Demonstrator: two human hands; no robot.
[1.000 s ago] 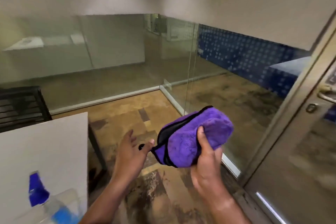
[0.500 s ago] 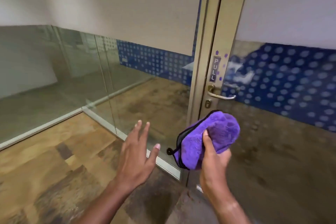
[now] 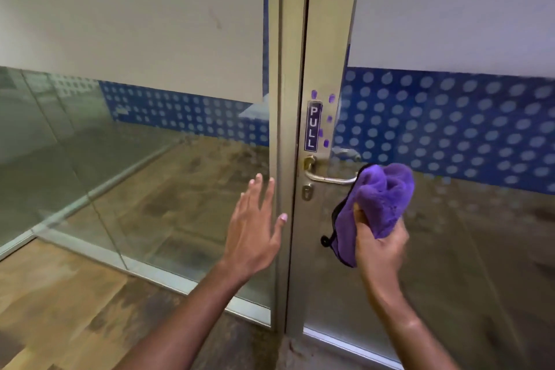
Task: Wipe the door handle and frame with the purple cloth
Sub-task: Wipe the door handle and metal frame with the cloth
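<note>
A metal lever door handle (image 3: 327, 177) sits on the pale metal door frame (image 3: 326, 39), under a dark PULL label (image 3: 313, 126) with purple smudges around it. My right hand (image 3: 380, 245) grips a bunched purple cloth (image 3: 380, 201), whose upper end touches the free tip of the handle. My left hand (image 3: 255, 219) is flat with fingers spread, its fingertips at the fixed frame post (image 3: 280, 99) left of the door. A keyhole (image 3: 307, 192) lies below the handle.
Glass panels (image 3: 120, 174) with a white upper film and a blue dotted band run left and right of the door. Wood-pattern floor (image 3: 60, 309) lies below. The door's bottom rail (image 3: 345, 345) is near my feet.
The view has closed in on the door. My right hand has lifted the cloth up and right to the handle's tip. My left hand has risen to the frame post.
</note>
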